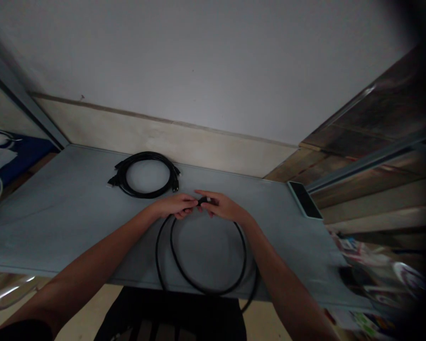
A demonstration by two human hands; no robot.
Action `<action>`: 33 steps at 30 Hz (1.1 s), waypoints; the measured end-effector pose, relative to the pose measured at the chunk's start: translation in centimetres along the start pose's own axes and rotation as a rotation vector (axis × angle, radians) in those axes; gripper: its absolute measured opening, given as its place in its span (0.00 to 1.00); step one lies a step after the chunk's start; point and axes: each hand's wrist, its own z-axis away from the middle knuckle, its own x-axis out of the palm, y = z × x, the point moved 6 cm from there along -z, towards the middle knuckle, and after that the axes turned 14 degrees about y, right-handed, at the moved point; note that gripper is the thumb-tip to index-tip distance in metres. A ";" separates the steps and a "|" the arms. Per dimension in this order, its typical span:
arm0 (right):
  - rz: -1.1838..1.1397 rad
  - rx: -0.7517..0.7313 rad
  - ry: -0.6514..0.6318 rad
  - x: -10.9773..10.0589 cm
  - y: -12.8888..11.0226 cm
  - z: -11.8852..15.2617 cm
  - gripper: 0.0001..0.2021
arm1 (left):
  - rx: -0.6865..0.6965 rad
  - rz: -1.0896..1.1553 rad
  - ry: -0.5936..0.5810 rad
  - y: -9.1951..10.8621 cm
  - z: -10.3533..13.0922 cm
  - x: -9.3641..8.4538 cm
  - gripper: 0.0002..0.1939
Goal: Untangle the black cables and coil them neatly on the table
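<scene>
A black cable (pixel 216 293) hangs in wide loops below my hands, partly over the table's front edge. My left hand (pixel 175 205) is closed on this cable, just behind its black connector (pixel 203 201). From the right, my right hand (pixel 222 206) holds the connector, its fingers around the light-coloured tip. Behind my left hand, a second black cable (pixel 147 194) lies coiled on the grey table (pixel 74 203), its plugs sticking out at the left and right of the coil.
A phone (pixel 305 201) with a pale green edge lies at the table's right end. Blurred items (pixel 376 270) stand beyond it. At the far left, white cables rest on a blue surface (pixel 28 154). A wall (pixel 163 137) rises behind the table.
</scene>
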 end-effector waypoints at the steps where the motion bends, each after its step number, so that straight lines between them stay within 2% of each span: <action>1: 0.013 -0.024 -0.023 0.5 -0.1 0.0 0.20 | 0.034 -0.027 0.014 0.0 -0.1 0.0 0.21; 3: 0.059 -0.088 0.020 0.6 -0.4 -0.2 0.15 | 0.091 -0.036 0.093 0.0 -0.4 -0.2 0.22; 5: 0.143 -0.151 0.161 -0.6 -0.6 -0.5 0.12 | 0.114 -0.008 0.168 0.1 -0.6 -0.5 0.23; 10: 0.283 -0.152 0.602 -5.6 0.1 -0.7 0.13 | 0.128 0.123 0.311 0.7 -0.8 -1.5 0.19; 12: 0.260 -0.097 0.698 -7.2 0.8 -0.5 0.12 | 0.142 0.206 0.371 0.9 -0.9 -2.0 0.17; 14: 0.195 -0.036 0.668 -7.8 1.4 -0.5 0.11 | 0.121 0.284 0.360 1.0 -1.0 -2.2 0.16; 16: 0.131 -0.002 0.554 -7.6 1.5 -0.4 0.10 | 0.061 0.353 0.304 0.8 -1.1 -2.4 0.14; 21: 0.081 0.025 0.230 -5.2 0.5 -0.1 0.14 | -0.121 0.468 0.129 0.4 -0.9 -2.3 0.11; 23: 0.099 0.038 0.182 -4.2 0.4 0.0 0.16 | -0.148 0.464 0.104 0.3 -0.9 -2.3 0.12; 26: 0.123 0.050 0.270 -4.1 0.7 -0.3 0.18 | -0.117 0.452 0.144 0.3 -1.0 -2.3 0.13; 31: 0.147 0.035 0.565 -7.1 1.1 -0.3 0.22 | -0.020 0.475 0.189 0.6 -0.9 -1.9 0.14; 33: 0.115 0.029 0.559 -7.8 1.0 -0.1 0.23 | -0.007 0.506 0.172 0.7 -0.8 -1.6 0.13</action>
